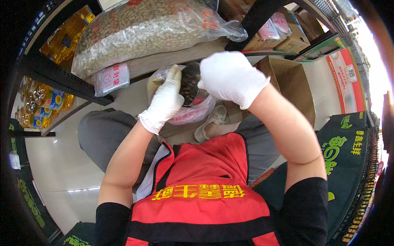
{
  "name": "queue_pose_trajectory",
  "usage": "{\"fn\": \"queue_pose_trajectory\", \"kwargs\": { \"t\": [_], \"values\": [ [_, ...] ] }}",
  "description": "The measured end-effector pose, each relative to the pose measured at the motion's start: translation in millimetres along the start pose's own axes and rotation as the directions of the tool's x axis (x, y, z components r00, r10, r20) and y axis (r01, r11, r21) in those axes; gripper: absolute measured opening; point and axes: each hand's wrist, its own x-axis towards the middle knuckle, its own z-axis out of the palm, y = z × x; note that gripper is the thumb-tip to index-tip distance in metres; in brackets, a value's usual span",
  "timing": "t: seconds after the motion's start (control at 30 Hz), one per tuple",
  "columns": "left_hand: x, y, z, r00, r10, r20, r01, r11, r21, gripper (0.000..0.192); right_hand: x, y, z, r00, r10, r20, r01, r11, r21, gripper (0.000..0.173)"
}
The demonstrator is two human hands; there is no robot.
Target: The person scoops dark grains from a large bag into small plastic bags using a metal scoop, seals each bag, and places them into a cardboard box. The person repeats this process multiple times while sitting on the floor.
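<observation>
My left hand (166,100), in a thin white glove, lies with its fingers up along the left side of a container of dark, seed-like pieces (189,83), between it and a clear plastic bag (155,78). My right hand (231,78), in a white glove, is curled at the container's right rim; its fingertips and whatever it grips are hidden. Around and below the container spreads a thin translucent bag with pink print (195,113). Both hands are in front of the shelf's edge, above the floor between my knees.
A large clear sack of unshelled peanuts (138,33) lies on the shelf, beside a packet of bags (112,79). Oil bottles (52,98) stand at the left. An open cardboard box (289,77) is on the floor at the right, near dark green printed panels (341,150).
</observation>
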Motion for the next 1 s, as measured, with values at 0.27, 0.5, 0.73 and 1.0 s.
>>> {"fn": "queue_pose_trajectory", "kwargs": {
  "t": [0.27, 0.5, 0.73, 1.0],
  "values": [
    [-10.6, -37.2, -17.5, 0.990, -0.136, -0.026, 0.107, 0.871, -0.480, 0.087, -43.8, 46.7, -48.5, 0.929, -0.192, -0.316, 0.109, 0.959, -0.262, 0.029],
    [-23.2, -25.7, -49.1, 0.985, -0.147, -0.087, 0.134, 0.981, -0.143, 0.075, -17.3, 22.1, 61.4, 0.982, 0.029, -0.187, -0.039, 0.998, -0.053, 0.023],
    [-25.0, -2.6, -84.8, 0.964, -0.249, -0.090, 0.212, 0.929, -0.304, 0.068, 42.4, -21.7, 219.7, 0.974, 0.185, -0.128, -0.176, 0.981, 0.079, 0.015],
    [-25.9, -4.0, -83.5, 0.961, -0.254, -0.108, 0.201, 0.912, -0.357, 0.070, 48.2, -18.9, 311.5, 0.878, 0.398, 0.267, -0.477, 0.668, 0.571, 0.045]
  ]
}}
